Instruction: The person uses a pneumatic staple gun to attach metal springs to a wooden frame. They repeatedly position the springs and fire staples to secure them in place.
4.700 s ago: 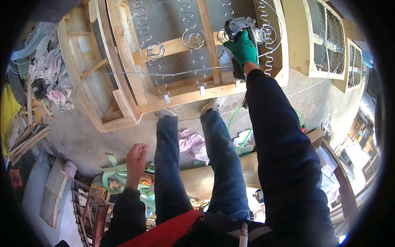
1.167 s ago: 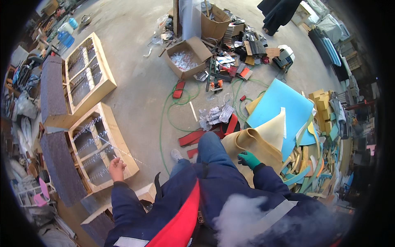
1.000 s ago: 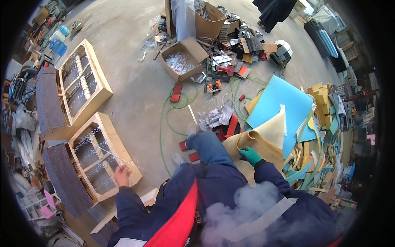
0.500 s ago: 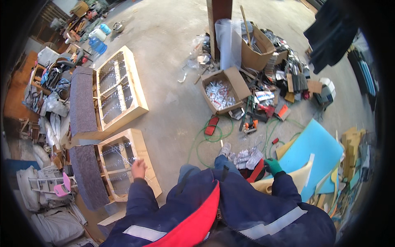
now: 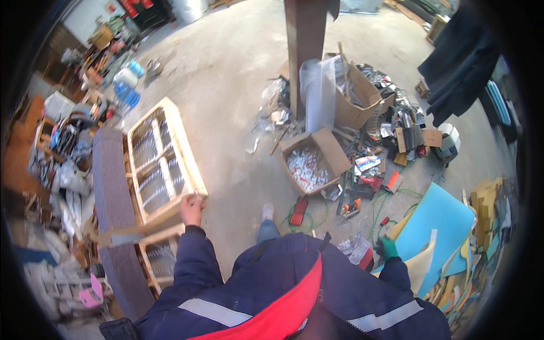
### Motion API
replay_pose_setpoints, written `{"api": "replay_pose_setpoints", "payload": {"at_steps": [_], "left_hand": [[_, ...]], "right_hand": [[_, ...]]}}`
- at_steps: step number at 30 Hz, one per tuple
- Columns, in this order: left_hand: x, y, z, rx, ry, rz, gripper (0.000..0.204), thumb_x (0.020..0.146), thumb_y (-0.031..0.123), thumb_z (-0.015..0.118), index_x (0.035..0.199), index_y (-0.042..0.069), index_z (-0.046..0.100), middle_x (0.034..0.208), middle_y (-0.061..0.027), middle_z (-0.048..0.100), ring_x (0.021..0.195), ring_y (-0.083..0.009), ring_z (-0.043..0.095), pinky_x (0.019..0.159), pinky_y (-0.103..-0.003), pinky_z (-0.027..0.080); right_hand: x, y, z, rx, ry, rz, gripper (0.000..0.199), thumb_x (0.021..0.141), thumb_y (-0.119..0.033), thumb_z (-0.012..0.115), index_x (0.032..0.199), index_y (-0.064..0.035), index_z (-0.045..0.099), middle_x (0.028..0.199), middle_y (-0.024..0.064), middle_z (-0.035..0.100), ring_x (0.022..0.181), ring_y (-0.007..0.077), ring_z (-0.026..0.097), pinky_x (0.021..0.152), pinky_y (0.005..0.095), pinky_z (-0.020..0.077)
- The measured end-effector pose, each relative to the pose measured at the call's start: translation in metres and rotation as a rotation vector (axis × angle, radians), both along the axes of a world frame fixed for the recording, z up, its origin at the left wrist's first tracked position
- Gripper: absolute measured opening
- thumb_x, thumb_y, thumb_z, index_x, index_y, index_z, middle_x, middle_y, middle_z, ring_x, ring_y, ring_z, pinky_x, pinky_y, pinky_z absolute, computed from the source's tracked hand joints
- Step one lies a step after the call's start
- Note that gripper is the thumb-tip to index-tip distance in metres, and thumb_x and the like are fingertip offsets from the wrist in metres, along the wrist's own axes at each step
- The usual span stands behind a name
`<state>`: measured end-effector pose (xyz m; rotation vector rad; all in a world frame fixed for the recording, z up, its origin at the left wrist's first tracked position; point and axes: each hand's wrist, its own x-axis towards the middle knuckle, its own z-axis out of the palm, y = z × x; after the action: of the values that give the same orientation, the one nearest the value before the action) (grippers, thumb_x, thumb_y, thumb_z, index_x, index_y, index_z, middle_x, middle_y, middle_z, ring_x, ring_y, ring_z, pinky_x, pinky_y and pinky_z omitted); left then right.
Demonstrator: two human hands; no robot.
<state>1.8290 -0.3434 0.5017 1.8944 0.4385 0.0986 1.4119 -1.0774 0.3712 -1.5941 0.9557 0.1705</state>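
Observation:
My bare left hand (image 5: 191, 208) is raised in front of me with its fingers pinched together, right by the near corner of a wooden frame strung with metal springs (image 5: 161, 164). Whether something small sits between the fingertips I cannot make out. My right hand (image 5: 388, 247), in a green glove, hangs low at my side with its fingers curled, close to a blue foam sheet (image 5: 439, 218) and a cream foam piece (image 5: 420, 266). Nothing shows in the glove. One shoe (image 5: 267, 212) shows on the concrete floor below my dark blue and red jacket.
A second spring frame (image 5: 161, 258) and a long grey padded panel (image 5: 110, 204) lie at my left. Ahead right are an open cardboard box of small white parts (image 5: 309, 164), a green hose (image 5: 317, 212), red tools (image 5: 299, 211), a steel post (image 5: 306, 39) and piled clutter.
The view has swung up from the spring frame I reached into, across the floor. My left hand rose toward the frame's corner. The gloved right hand dropped to my side, without the tool.

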Motion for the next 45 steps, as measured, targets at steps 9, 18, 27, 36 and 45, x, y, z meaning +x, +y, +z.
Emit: {"api": "replay_pose_setpoints", "payload": {"at_steps": [9, 18, 27, 36, 45], "left_hand": [[0.283, 0.099, -0.079, -0.319, 0.022, -0.109, 0.027, 0.089, 0.006, 0.072, 0.109, 0.015, 0.056, 0.100, -0.0054, 0.059, 0.067, -0.0168, 0.058, 0.048, -0.025, 0.045], [0.318, -0.129, 0.139, -0.356, -0.180, -0.548, 0.047, 0.106, 0.029, 0.066, 0.143, 0.002, 0.061, 0.131, -0.0246, 0.065, 0.107, -0.0336, 0.067, 0.093, -0.043, 0.058], [0.202, -0.230, 0.345, -1.070, -0.375, -1.825, 0.074, 0.109, 0.057, 0.051, 0.154, -0.001, 0.052, 0.148, -0.0310, 0.059, 0.123, -0.0460, 0.068, 0.104, -0.059, 0.053], [0.120, -0.240, 0.409, -2.165, -0.592, -1.842, 0.072, 0.109, 0.047, 0.060, 0.132, -0.020, 0.063, 0.129, -0.0401, 0.065, 0.116, -0.0538, 0.066, 0.094, -0.065, 0.053], [0.124, -0.193, 0.409, -2.137, -0.606, -1.753, 0.065, 0.109, 0.047, 0.060, 0.127, -0.014, 0.068, 0.124, -0.0349, 0.067, 0.103, -0.0516, 0.068, 0.081, -0.065, 0.052]], "right_hand": [[-0.029, 0.195, 0.016, -0.805, 0.140, 0.574, 0.038, 0.089, -0.031, 0.078, 0.124, -0.0182, 0.071, 0.099, 0.0178, 0.075, 0.089, 0.0392, 0.075, 0.073, 0.0508, 0.0596], [0.003, 0.271, 0.026, -0.419, 0.128, -0.208, 0.043, 0.086, -0.023, 0.080, 0.127, -0.0164, 0.071, 0.101, 0.0149, 0.072, 0.093, 0.0374, 0.072, 0.078, 0.0479, 0.0583], [0.011, 0.292, 0.042, -0.816, 0.139, 0.462, 0.026, 0.092, -0.022, 0.072, 0.116, -0.0146, 0.070, 0.092, 0.0143, 0.071, 0.089, 0.0371, 0.071, 0.070, 0.0463, 0.0571], [0.090, 0.237, 0.045, -0.148, 0.190, 0.131, 0.023, 0.090, -0.021, 0.073, 0.112, -0.0146, 0.068, 0.092, 0.0123, 0.070, 0.086, 0.0335, 0.069, 0.069, 0.0458, 0.0565], [0.144, 0.196, 0.026, 0.155, 0.216, -0.119, 0.022, 0.088, -0.019, 0.075, 0.107, -0.0146, 0.067, 0.092, 0.0104, 0.069, 0.084, 0.0300, 0.068, 0.069, 0.0453, 0.0559]]}}
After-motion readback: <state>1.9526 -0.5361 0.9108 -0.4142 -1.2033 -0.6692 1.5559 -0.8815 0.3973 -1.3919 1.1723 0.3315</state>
